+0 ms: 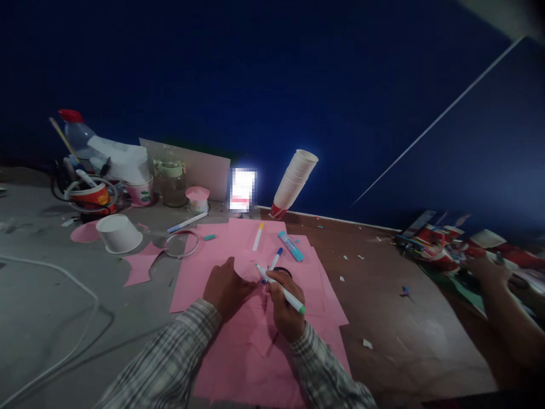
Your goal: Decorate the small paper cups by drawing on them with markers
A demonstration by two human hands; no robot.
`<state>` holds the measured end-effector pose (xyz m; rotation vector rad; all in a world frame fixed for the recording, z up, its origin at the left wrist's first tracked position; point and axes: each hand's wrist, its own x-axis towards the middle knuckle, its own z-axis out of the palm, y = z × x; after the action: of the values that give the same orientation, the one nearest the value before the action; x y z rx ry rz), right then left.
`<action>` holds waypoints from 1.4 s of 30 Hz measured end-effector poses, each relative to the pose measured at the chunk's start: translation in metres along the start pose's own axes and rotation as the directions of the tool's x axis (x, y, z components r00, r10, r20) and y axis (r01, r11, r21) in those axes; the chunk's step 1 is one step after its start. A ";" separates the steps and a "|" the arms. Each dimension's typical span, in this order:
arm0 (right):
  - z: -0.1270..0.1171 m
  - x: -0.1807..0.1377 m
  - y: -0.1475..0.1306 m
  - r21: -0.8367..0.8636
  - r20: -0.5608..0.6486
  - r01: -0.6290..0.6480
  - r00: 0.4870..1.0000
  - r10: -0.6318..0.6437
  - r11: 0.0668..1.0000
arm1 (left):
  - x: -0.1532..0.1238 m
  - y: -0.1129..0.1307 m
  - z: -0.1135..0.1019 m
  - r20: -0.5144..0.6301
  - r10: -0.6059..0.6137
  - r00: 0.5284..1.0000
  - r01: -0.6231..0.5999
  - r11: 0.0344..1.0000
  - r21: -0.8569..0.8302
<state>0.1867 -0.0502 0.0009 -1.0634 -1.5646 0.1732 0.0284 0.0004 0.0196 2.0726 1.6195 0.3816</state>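
Observation:
My right hand [286,307] is closed round a white marker pen [293,301] with a green end; its tip points up and left over the pink paper [238,255]. Beside it, my left hand [227,291] is closed low over the same paper, thumb towards the right hand; what its fingers grip is hidden. A blue-capped marker [276,259] lies just beyond the right fingers, near a dark ring-shaped thing [283,271] partly covered by them. Farther up the sheets are a yellow-ended marker [258,236] and a light-blue tube [290,246].
Left are a white paper cup [118,233], a clear ring [181,244], a pink cut-out [143,263], a glass jar [170,179] and a pen cup [91,197]. Stacked cups [295,179] lean behind. A white cable [87,289] crosses the left. Another person's hand [489,272] is right.

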 end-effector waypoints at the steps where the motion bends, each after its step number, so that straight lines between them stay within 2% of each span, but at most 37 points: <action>1: 0.000 0.000 0.000 -0.006 0.002 0.001 1.000 -0.001 1.000 | 0.000 0.000 0.000 0.001 -0.005 1.000 0.005 1.000 0.005; 12: 0.005 0.000 -0.001 -0.036 0.015 -0.016 1.000 0.017 0.999 | 0.000 0.001 0.000 -0.017 0.011 1.000 -0.010 0.999 0.043; 22: 0.002 0.001 -0.005 -0.041 0.061 0.039 0.997 -0.036 0.998 | 0.001 -0.003 0.003 -0.022 0.039 0.999 -0.038 0.998 0.057; 36: -0.002 0.001 -0.002 -0.036 0.024 0.062 0.998 -0.061 0.997 | 0.000 -0.002 0.001 -0.025 0.021 0.999 -0.021 1.000 0.013; 42: -0.001 -0.002 -0.005 -0.053 0.066 0.054 0.997 -0.050 0.997 | 0.002 -0.004 0.003 0.004 0.011 1.000 -0.011 1.000 0.026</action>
<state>0.1850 -0.0550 0.0031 -1.0679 -1.6618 0.1310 0.0272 0.0023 0.0146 2.1005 1.6194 0.3619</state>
